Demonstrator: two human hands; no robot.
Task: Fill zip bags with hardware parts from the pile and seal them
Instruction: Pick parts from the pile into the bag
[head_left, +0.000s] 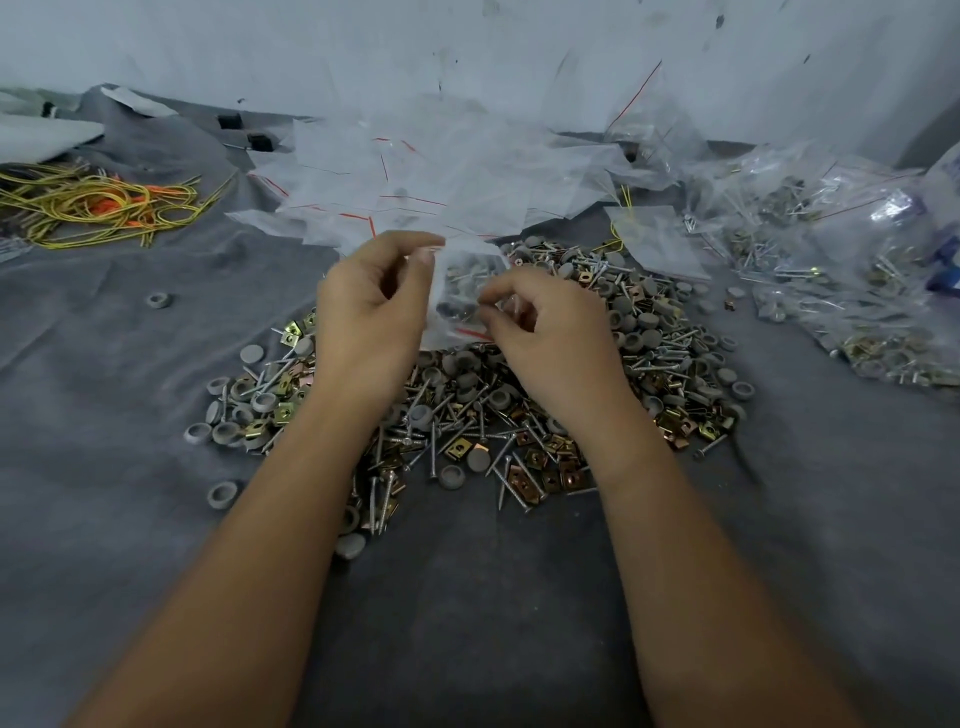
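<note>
Zip bag (462, 291) held at frame centre above the pile (519, 405), part-filled. Left hand (371, 312) pinching upper left corner; right hand (540, 332) pinching lower right edge. Red seal strip low, nearer right hand. Probable next step: press seal shut.

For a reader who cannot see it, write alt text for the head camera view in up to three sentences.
Two bare hands, left hand and right hand, pinch a small clear zip bag holding hardware above a pile of screws, grey caps and brass clips on grey cloth. Empty zip bags lie behind; filled bags sit right.
</note>
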